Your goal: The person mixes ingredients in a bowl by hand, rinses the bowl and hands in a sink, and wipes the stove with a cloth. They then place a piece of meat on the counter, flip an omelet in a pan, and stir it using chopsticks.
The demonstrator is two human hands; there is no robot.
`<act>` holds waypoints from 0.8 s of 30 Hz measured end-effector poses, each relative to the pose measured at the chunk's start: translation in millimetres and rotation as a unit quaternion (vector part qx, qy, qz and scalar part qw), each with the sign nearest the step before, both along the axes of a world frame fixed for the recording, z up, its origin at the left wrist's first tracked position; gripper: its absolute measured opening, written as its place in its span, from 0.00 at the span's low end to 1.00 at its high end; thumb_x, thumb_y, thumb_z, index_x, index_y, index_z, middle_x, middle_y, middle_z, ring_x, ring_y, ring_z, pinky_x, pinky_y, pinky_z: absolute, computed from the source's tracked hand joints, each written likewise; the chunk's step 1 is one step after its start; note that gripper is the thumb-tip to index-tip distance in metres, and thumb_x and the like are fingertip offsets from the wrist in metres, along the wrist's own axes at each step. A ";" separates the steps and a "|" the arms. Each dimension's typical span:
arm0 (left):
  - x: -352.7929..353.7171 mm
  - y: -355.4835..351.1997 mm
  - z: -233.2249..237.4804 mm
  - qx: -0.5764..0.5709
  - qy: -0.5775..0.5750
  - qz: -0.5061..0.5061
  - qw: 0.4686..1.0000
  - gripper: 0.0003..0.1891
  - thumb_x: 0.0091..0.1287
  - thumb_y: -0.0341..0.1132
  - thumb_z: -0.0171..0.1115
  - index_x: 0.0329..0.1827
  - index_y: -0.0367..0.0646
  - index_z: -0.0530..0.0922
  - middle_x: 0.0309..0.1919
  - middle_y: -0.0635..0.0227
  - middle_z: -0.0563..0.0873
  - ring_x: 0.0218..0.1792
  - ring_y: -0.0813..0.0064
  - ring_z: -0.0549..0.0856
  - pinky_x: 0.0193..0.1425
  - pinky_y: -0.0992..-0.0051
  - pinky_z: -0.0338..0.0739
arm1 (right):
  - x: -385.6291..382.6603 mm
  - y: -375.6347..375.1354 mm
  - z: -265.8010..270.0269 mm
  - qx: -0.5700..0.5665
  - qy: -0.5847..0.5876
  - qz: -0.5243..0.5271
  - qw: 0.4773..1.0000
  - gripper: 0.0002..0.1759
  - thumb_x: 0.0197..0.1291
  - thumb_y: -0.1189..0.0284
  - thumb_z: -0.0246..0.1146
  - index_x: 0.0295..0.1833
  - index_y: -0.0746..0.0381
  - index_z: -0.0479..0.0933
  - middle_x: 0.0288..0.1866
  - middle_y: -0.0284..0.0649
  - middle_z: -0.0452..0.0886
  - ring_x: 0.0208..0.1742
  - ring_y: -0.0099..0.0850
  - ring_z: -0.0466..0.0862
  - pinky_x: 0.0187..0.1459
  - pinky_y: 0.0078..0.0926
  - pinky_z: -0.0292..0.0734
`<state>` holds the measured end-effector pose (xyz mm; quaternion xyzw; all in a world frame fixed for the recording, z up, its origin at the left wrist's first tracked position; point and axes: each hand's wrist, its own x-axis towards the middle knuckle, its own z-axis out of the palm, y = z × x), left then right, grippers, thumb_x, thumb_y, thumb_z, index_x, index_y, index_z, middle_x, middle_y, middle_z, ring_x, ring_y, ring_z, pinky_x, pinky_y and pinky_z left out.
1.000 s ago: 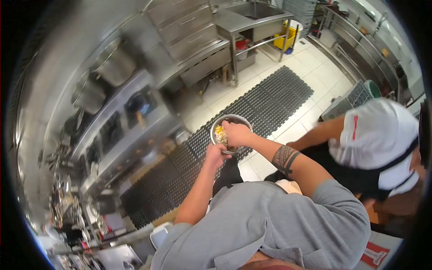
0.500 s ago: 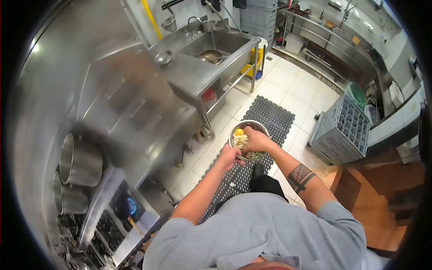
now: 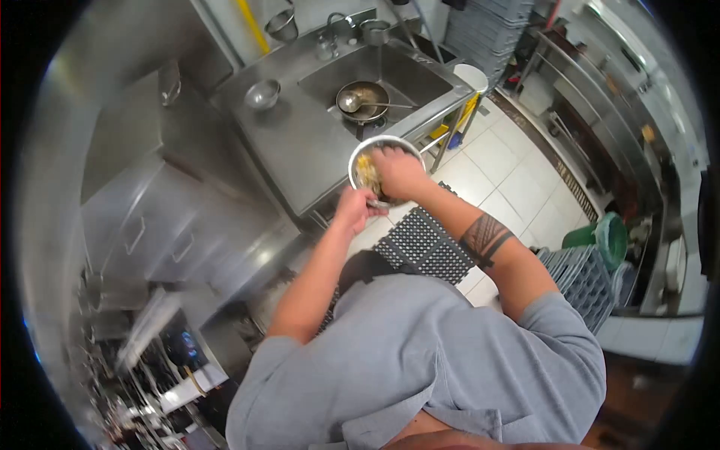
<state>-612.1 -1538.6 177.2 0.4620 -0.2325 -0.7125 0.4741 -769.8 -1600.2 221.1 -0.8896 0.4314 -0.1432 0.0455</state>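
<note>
A metal bowl [image 3: 415, 144] is held out in front of my body, with pale shredded food and a yellow patch [image 3: 367, 169] inside. Closed on the bowl's near-left rim is my left hand [image 3: 355, 211], its thumb over the edge. My right hand [image 3: 397, 171] reaches down into the bowl beside the food. Its fingers are blurred and partly hidden, so what they grasp cannot be made out.
Beyond the bowl stands a steel sink [image 3: 315, 79] holding a frying pan [image 3: 373, 116] and a ladle [image 3: 349, 102]. A small metal bowl [image 3: 262, 95] sits on the drainboard. Grey dish racks [image 3: 574, 281] and a green bin [image 3: 609, 241] are right; a stove [image 3: 176, 352] is lower left.
I have moved closer to the sink, carrying the bowl, which now overlaps the sink's front edge in view. My right hand stays inside the bowl, and the left keeps its hold.
</note>
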 end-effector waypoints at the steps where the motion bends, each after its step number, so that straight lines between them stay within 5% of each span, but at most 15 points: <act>1: 1.6 -27.8 -0.7 -0.007 -0.001 0.003 1.000 0.22 0.61 0.22 0.52 0.61 0.33 0.71 0.46 0.53 0.84 0.39 0.55 0.89 0.36 0.55 0.90 | 5.5 -29.4 -1.3 0.009 0.013 0.018 1.000 0.26 0.50 0.68 0.70 0.55 0.63 0.73 0.49 0.52 0.82 0.53 0.52 0.84 0.50 0.49 0.82; 6: -4.2 -156.7 13.5 -0.062 -0.002 0.085 0.994 0.25 0.61 0.22 0.52 0.65 0.35 0.70 0.52 0.53 0.83 0.42 0.54 0.89 0.38 0.53 0.90 | 24.7 -176.3 -11.2 -0.110 -0.022 0.032 0.993 0.26 0.54 0.68 0.69 0.59 0.58 0.73 0.51 0.50 0.77 0.53 0.51 0.81 0.51 0.50 0.80; 9: 0.2 -229.7 4.3 -0.056 -0.024 0.106 0.993 0.25 0.63 0.22 0.51 0.66 0.35 0.69 0.53 0.52 0.83 0.43 0.55 0.90 0.35 0.55 0.91 | 11.1 -258.5 -7.1 -0.007 -0.027 0.116 0.993 0.31 0.51 0.64 0.71 0.63 0.59 0.77 0.55 0.53 0.80 0.56 0.53 0.81 0.57 0.48 0.79; 11: 1.8 -265.4 -11.2 -0.038 -0.021 0.082 0.996 0.25 0.63 0.22 0.51 0.66 0.34 0.69 0.53 0.51 0.84 0.42 0.55 0.90 0.35 0.55 0.91 | 3.8 -304.5 13.3 0.165 -0.009 0.144 0.976 0.40 0.43 0.58 0.76 0.65 0.60 0.79 0.63 0.57 0.80 0.62 0.54 0.81 0.65 0.48 0.76; 16: -13.0 -346.8 -19.2 -0.033 -0.004 0.037 0.999 0.29 0.59 0.21 0.52 0.68 0.34 0.68 0.50 0.48 0.83 0.37 0.55 0.90 0.29 0.59 0.90 | -1.0 -397.2 -12.6 0.208 -0.061 0.124 0.968 0.39 0.43 0.60 0.75 0.66 0.54 0.79 0.64 0.51 0.81 0.66 0.53 0.79 0.69 0.47 0.73; 19: -13.4 -388.1 -24.1 -0.018 -0.010 0.035 0.999 0.28 0.59 0.22 0.55 0.66 0.34 0.69 0.50 0.50 0.83 0.39 0.56 0.89 0.31 0.58 0.89 | -5.0 -450.0 -20.8 0.243 0.035 0.317 0.916 0.36 0.41 0.64 0.76 0.62 0.56 0.83 0.60 0.47 0.82 0.65 0.50 0.79 0.68 0.40 0.73; 24: -21.6 -419.1 -19.8 0.010 0.010 0.080 0.997 0.25 0.59 0.23 0.56 0.63 0.35 0.71 0.48 0.52 0.84 0.40 0.58 0.88 0.31 0.57 0.88 | -11.6 -517.9 16.0 0.274 0.155 0.397 0.862 0.38 0.42 0.67 0.76 0.65 0.54 0.81 0.64 0.45 0.78 0.67 0.48 0.77 0.69 0.39 0.73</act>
